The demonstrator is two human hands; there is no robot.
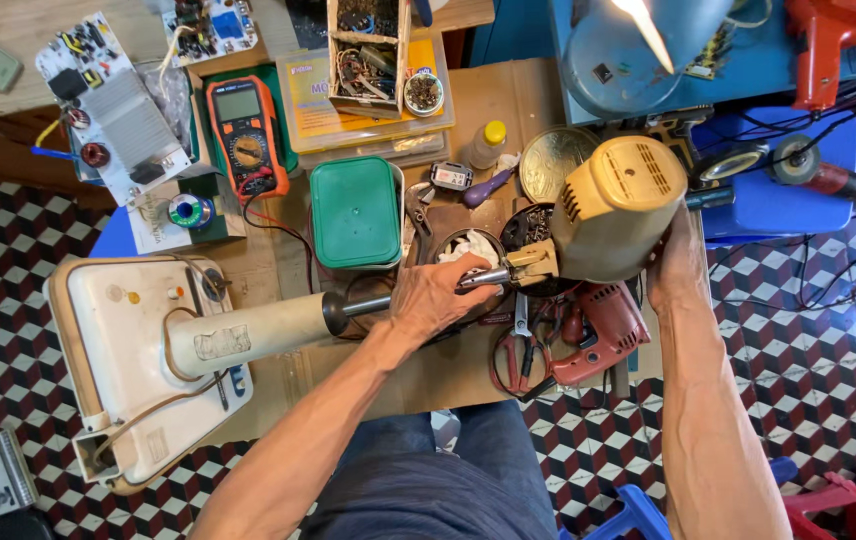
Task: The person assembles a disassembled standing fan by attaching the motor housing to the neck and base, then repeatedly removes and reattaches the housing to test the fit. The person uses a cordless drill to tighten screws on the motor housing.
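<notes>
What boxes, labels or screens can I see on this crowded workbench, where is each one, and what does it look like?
Multimeter: upper left of the bench, orange and black, grey blank screen, round dial.
Flat box: top centre, clear plastic with a yellow printed sheet, under an open cardboard box of parts.
Green lidded tub: centre, rounded square.
Label: worn whitish sticker on the cream fan pole, left of the left hand.
</notes>
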